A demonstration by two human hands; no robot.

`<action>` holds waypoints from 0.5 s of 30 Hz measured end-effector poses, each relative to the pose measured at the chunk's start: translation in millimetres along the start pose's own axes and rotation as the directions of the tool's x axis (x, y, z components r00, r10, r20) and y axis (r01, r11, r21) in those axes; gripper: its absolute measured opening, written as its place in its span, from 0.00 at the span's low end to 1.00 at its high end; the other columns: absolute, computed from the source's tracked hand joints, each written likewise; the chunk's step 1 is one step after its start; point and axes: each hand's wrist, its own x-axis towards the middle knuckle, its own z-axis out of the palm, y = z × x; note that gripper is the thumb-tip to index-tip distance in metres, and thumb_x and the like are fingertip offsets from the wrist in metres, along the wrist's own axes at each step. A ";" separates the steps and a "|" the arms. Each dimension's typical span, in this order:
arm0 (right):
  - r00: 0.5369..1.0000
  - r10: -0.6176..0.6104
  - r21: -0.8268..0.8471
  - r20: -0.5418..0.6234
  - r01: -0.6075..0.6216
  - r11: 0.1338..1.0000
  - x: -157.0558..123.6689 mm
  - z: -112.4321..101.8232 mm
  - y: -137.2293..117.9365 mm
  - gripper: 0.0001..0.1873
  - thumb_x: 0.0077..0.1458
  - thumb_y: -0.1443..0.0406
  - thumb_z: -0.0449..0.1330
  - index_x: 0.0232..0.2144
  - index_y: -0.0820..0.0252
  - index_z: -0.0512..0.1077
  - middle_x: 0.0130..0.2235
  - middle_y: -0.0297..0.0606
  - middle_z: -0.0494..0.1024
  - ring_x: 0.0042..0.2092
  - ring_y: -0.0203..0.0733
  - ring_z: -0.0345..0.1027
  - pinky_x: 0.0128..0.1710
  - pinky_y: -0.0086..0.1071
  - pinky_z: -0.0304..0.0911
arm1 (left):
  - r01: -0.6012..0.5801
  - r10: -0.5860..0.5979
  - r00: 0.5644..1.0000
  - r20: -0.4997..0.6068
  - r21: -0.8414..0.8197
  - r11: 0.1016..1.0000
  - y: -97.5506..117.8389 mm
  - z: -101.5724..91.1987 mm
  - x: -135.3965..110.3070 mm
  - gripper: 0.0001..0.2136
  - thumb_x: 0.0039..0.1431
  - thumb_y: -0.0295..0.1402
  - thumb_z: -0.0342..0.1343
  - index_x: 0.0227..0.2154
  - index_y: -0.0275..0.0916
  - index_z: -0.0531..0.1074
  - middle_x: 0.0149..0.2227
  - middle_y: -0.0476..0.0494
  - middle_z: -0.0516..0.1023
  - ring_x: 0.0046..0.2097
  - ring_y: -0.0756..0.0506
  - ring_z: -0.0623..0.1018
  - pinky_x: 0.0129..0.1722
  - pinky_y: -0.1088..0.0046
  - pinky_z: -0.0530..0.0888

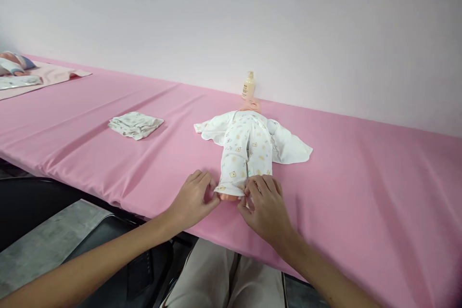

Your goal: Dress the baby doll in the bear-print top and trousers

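A baby doll [250,105] lies on the pink-covered table with its head away from me. It wears a white top [290,147] with the sleeves spread sideways, and white baby trousers [234,159] printed with small bears. My left hand [195,197] pinches the outer edge of one trouser cuff between thumb and finger. At that cuff's inner edge, my right hand [265,207] is closed on the fabric and covers the end of the other leg. A bit of the doll's foot [228,197] shows under the cuff.
Behind the doll's head stands a pump bottle [249,85] by the white wall. Folded patterned cloth [135,125] lies to the left on the pink tablecloth [346,192]. Another doll [16,62] rests on a pale mat at the far left. Black chairs [119,255] are below the table edge.
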 end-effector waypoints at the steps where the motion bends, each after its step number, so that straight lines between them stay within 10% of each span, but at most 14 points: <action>1: 1.000 -0.012 -0.029 0.002 0.012 1.000 -2.0 -0.6 -0.5 0.09 0.57 0.73 0.59 0.36 0.53 0.68 0.41 0.42 0.78 0.45 0.54 0.69 0.52 0.50 0.64 | -0.001 0.001 1.000 -0.003 0.024 1.000 0.0 0.0 -3.3 0.08 0.58 0.29 0.58 0.32 0.44 0.63 0.32 0.48 0.73 0.37 0.41 0.72 0.40 0.60 0.70; 7: 0.997 -0.075 0.018 0.023 0.075 0.997 -12.1 -10.7 1.5 0.08 0.62 0.71 0.60 0.40 0.53 0.68 0.47 0.42 0.79 0.50 0.51 0.72 0.65 0.55 0.60 | -0.045 0.043 0.999 0.018 0.157 0.986 8.7 -6.0 -18.9 0.09 0.57 0.27 0.58 0.31 0.44 0.61 0.31 0.48 0.72 0.37 0.41 0.72 0.40 0.59 0.68; 15: 0.989 0.036 0.142 0.146 -0.057 0.988 -48.1 -38.8 37.3 0.22 0.64 0.65 0.64 0.57 0.51 0.65 0.56 0.48 0.75 0.57 0.58 0.72 0.53 0.54 0.74 | -0.101 0.091 0.995 0.049 0.274 0.956 22.1 -15.3 -26.3 0.08 0.61 0.33 0.59 0.36 0.44 0.63 0.38 0.42 0.74 0.41 0.37 0.73 0.40 0.56 0.68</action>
